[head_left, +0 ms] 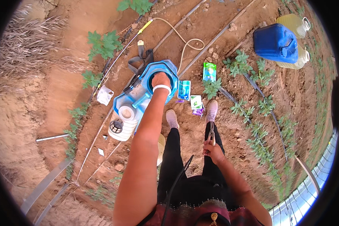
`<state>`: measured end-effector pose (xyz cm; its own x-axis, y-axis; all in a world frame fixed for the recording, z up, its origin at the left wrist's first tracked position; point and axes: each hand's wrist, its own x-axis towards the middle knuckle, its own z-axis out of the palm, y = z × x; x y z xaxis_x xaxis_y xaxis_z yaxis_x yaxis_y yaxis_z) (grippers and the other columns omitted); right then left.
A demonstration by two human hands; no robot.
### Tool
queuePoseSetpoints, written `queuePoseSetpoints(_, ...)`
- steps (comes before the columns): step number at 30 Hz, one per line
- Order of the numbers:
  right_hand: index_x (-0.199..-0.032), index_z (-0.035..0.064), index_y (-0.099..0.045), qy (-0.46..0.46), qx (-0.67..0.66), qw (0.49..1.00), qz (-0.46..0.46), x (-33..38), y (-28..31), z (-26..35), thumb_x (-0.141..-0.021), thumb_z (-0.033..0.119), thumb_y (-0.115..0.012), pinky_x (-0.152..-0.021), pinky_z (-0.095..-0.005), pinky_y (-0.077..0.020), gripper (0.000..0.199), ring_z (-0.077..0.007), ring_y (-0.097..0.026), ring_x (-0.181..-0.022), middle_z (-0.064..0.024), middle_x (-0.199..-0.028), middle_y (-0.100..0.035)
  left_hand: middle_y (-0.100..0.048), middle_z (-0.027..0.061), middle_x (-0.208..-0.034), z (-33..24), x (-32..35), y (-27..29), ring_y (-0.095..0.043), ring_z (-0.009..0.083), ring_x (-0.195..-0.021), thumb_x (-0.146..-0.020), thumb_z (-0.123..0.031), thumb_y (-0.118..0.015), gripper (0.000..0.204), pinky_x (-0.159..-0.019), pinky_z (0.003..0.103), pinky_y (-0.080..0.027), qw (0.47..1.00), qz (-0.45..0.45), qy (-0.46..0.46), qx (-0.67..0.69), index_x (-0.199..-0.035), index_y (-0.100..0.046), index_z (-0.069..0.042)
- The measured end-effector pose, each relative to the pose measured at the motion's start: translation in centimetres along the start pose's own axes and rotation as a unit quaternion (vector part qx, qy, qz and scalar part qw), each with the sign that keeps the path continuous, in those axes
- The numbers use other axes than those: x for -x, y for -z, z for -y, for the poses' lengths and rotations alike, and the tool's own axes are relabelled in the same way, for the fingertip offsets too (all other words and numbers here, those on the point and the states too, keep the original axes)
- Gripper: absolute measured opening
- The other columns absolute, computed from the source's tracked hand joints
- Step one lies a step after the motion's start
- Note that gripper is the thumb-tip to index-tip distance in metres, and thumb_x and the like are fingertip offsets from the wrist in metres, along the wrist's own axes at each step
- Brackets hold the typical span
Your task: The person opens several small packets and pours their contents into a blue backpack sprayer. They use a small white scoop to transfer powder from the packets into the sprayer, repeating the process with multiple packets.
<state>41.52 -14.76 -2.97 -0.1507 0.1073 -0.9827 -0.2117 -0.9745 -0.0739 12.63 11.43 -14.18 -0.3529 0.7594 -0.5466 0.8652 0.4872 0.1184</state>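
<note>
My left hand (161,80), a white band at its wrist, reaches down into the round mouth of a blue backpack sprayer tank (170,67). Its fingers are hidden inside. A ribbed blue hose (141,101) lies against the tank's near side, beside a white plastic jug (121,126) with a dark strainer basket (116,126) on it. In front of my right leg, my right hand (213,150) is closed around a pair of pliers (211,136), jaws pointing away from me. Right of the tank lie blue (184,89), green (209,71) and white (196,101) packets.
A spray wand (115,60) with a yellow grip and a looped pale hose (182,37) stretches behind the tank. Leafy plants (258,135) grow in rows along drip lines. A blue jerrycan (275,43) and yellowish jugs (292,24) stand far right. A white plastic bag (105,95) lies left.
</note>
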Motion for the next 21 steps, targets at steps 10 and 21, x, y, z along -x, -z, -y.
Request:
queuePoseSetpoints(10,-0.105,0.0035,-0.055,-0.075,-0.004,0.997,-0.011,-1.6,3.2,-4.1,-0.084,0.006,-0.062,-0.069,-0.0336,-0.0528,0.023,-0.0165,-0.058,-0.072,-0.004,-0.081,-0.057,-0.057,0.023,-0.129,3.6,-6.1,-6.0,-0.057,0.0393,-0.116,-0.096,-0.02,-0.044,0.035,-0.097,0.044,-0.049,0.993,0.093,-0.062,-0.025,-0.12,-0.063,-0.003)
queuePoseSetpoints(21,-0.109,-0.0001,-0.052,-0.072,-0.032,0.997,-0.012,-3.0,3.5,-3.8,-0.081,0.002,-0.065,-0.065,-0.0311,-0.0508,0.03,-0.017,-0.059,-0.069,-0.005,-0.08,-0.056,-0.056,0.0227,-0.131,3.2,-8.9,-8.6,-0.056,0.0389,-0.118,-0.096,-0.019,-0.044,0.035,-0.099,0.044,-0.048,0.99,0.122,-0.067,-0.03,-0.121,-0.062,-0.003)
